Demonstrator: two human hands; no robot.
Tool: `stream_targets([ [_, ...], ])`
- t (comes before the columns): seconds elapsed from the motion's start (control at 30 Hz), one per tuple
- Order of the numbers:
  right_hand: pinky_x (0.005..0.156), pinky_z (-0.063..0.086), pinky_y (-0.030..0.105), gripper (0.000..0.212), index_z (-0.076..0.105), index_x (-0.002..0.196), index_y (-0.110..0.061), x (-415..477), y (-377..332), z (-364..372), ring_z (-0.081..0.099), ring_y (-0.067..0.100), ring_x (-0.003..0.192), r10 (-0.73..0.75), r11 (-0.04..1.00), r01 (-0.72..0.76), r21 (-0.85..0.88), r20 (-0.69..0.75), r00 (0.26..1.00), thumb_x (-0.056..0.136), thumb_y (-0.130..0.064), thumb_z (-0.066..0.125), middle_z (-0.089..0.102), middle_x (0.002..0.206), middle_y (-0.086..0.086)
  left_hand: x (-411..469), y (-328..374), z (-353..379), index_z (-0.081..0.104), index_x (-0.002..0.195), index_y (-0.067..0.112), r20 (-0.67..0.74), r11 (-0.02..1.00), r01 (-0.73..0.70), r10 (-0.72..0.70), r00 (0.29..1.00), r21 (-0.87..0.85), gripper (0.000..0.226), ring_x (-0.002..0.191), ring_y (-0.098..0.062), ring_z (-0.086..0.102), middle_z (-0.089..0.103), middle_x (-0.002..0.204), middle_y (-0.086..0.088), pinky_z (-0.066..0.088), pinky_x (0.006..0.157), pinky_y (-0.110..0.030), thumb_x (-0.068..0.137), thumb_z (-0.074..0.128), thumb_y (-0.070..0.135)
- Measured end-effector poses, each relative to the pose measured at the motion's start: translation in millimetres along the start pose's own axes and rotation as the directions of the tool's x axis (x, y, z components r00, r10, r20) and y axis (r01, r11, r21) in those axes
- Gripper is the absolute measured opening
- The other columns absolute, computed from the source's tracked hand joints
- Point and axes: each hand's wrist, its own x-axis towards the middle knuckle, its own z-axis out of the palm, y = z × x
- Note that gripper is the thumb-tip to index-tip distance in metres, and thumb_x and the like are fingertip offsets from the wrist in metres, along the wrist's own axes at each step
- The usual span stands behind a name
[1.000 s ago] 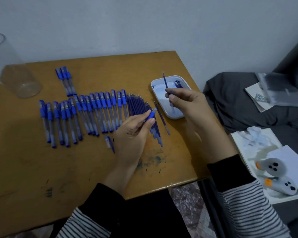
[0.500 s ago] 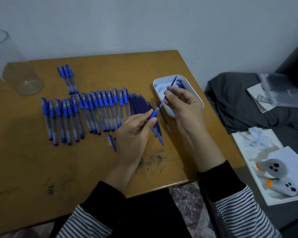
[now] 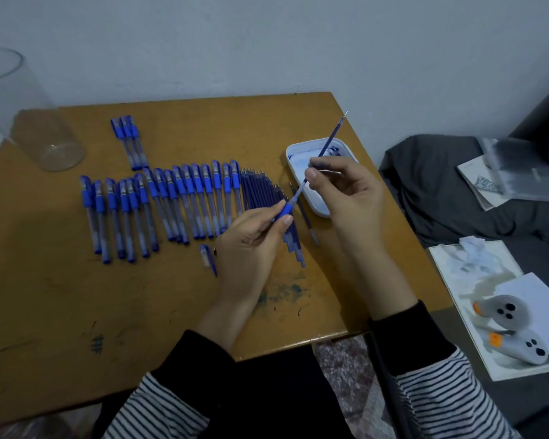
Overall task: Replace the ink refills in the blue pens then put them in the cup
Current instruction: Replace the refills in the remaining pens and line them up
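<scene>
Pinching the refill (image 3: 333, 134) between thumb and forefinger, the right hand (image 3: 346, 191) is holding it slanted up and to the right, tip pointing away. Its lower end is sitting at the mouth of the pen (image 3: 284, 212), whose barrel the left hand (image 3: 251, 245) is gripping just below, on the same line. The cup (image 3: 23, 122) is standing well apart at the far left, nearer the left hand.

wall (image 3: 267, 42): plain, pale grey | furniture: scuffed ochre wooden table (image 3: 61, 312) set against it; dark grey sofa (image 3: 441, 191) at right | floor (image 3: 339, 369): mottled, speckled pattern | light: dim, cool
</scene>
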Motion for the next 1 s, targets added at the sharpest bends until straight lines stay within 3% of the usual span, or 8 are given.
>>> stream_targets([
  [0.17,0.085,0.058,0.042,0.014,0.071,0.106,-0.004,-14.7,1.3,3.8,0.069,0.024,0.093,-0.083,0.994,0.088,-0.070,0.060,0.995,0.094,-0.003,0.063,0.072,0.098,0.009,-0.4,-0.1,-0.7,0.067,0.121,0.021,-0.016,1.000,0.014,-0.014,1.000,-0.025,0.031,0.095,-0.009,0.070,0.069,0.103,0.017,0.056,0.083,-0.020,0.090,0.073,0.017],
  [0.37,0.082,0.055,0.029,0.035,0.059,0.126,-0.010,-28.9,0.9,12.1,0.065,0.019,0.088,-0.059,0.998,0.060,-0.013,0.032,0.998,0.092,-0.002,0.065,0.066,0.094,0.012,-1.9,2.0,-2.6,0.067,0.122,0.023,0.002,0.998,0.036,-0.036,0.999,-0.043,0.031,0.100,-0.009,0.070,0.070,0.107,0.012,0.056,0.086,-0.023,0.091,0.072,0.019],
  [0.5,0.089,0.055,0.033,0.032,0.065,0.120,-0.007,-31.1,1.3,12.6,0.065,0.021,0.102,-0.070,0.998,0.070,0.008,0.016,0.997,0.089,0.000,0.069,0.066,0.110,0.011,-1.2,3.3,-5.1,0.067,0.122,0.022,-0.006,1.000,0.016,-0.016,1.000,-0.016,0.032,0.099,-0.007,0.070,0.071,0.106,0.009,0.056,0.086,-0.022,0.091,0.073,0.017],
  [0.6,0.091,0.051,0.021,0.023,0.070,0.112,-0.007,-29.5,0.0,12.9,0.062,0.012,0.113,-0.176,0.981,0.174,-0.089,-0.016,0.984,0.091,0.001,0.066,0.065,0.118,0.009,-2.6,6.5,-6.8,0.067,0.121,0.022,-0.008,1.000,0.016,-0.017,1.000,-0.023,0.032,0.097,-0.005,0.070,0.071,0.105,0.012,0.055,0.085,-0.017,0.090,0.074,0.015],
  [0.73,0.088,0.057,0.039,0.019,0.070,0.109,-0.002,-31.0,-1.2,16.6,0.069,0.024,0.101,-0.121,0.993,0.121,-0.004,0.014,0.993,0.090,0.002,0.067,0.069,0.109,0.014,-4.2,9.0,-13.3,0.069,0.120,0.020,-0.024,0.999,0.014,-0.014,1.000,-0.028,0.031,0.097,-0.005,0.070,0.070,0.104,0.015,0.054,0.086,-0.016,0.090,0.074,0.015],
  [0.8,0.085,0.058,0.039,0.019,0.068,0.111,0.000,-32.8,-1.0,20.4,0.070,0.027,0.096,-0.090,0.996,0.089,0.025,0.025,0.996,0.092,0.001,0.065,0.070,0.107,0.014,-3.7,8.9,-18.2,0.069,0.120,0.018,-0.028,1.000,-0.002,0.002,1.000,-0.011,0.031,0.097,-0.004,0.070,0.069,0.104,0.016,0.055,0.086,-0.017,0.090,0.074,0.015],
  [0.93,0.086,0.057,0.042,0.016,0.071,0.107,-0.002,-34.9,1.8,29.5,0.067,0.026,0.098,-0.178,0.983,0.180,-0.024,0.064,0.982,0.095,0.002,0.060,0.069,0.104,0.013,-3.9,9.6,-27.7,0.067,0.118,0.021,-0.057,0.999,-0.043,0.043,0.997,-0.001,0.032,0.095,-0.001,0.070,0.066,0.103,0.022,0.053,0.085,-0.012,0.088,0.075,0.015],
  [1.0,0.087,0.054,0.034,0.019,0.072,0.104,-0.003,-37.1,1.2,34.1,0.067,0.022,0.100,-0.188,0.981,0.191,-0.022,0.081,0.979,0.093,0.006,0.059,0.070,0.102,0.012,-4.3,9.4,-33.3,0.067,0.118,0.018,-0.072,0.998,-0.066,0.067,0.995,0.006,0.032,0.093,0.000,0.069,0.067,0.101,0.020,0.052,0.084,-0.011,0.087,0.076,0.011],
])
